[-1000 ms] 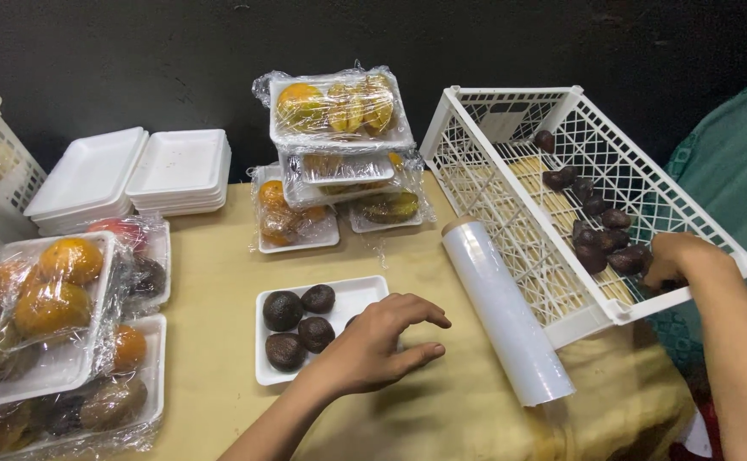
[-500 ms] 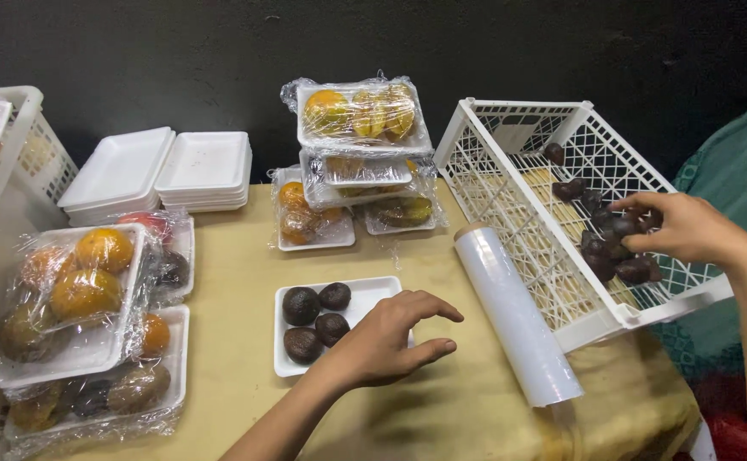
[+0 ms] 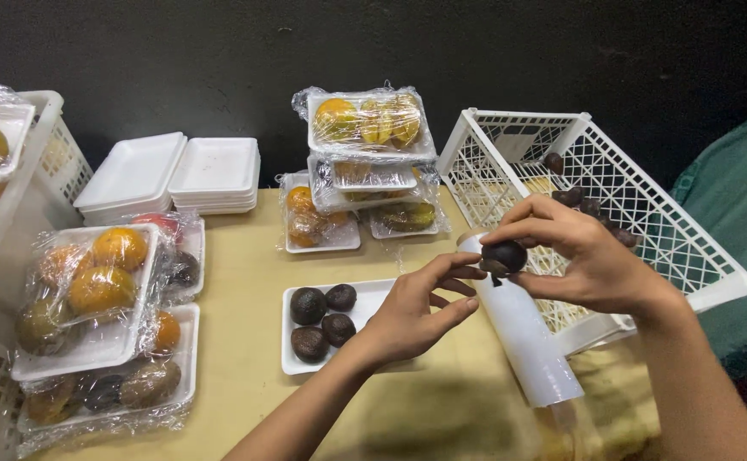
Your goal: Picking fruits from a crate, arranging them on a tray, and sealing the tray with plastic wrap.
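My right hand [image 3: 591, 265] holds a small dark round fruit [image 3: 505, 256] between thumb and fingers, above the roll of clear wrap [image 3: 527, 341]. Just left of it, my left hand [image 3: 416, 312] reaches up with its fingertips close to that fruit, fingers spread, holding nothing. Below the left hand a white foam tray [image 3: 365, 299] lies on the tan table with several dark fruits [image 3: 322, 316] in its left half. Behind my right hand stands a tilted white plastic crate [image 3: 647, 213] with more dark fruits [image 3: 574, 198] inside.
Wrapped trays of orange and yellow fruit [image 3: 365, 154] are stacked at the back centre. Two piles of empty white foam trays [image 3: 173, 175] sit back left. More wrapped fruit trays [image 3: 92, 316] and a white basket [image 3: 15, 171] crowd the left side. Green cloth [image 3: 732, 196] lies at the right.
My right hand came out of the crate with one dark fruit and moved left over the wrap roll. My left hand lifted from beside the tray toward that fruit.
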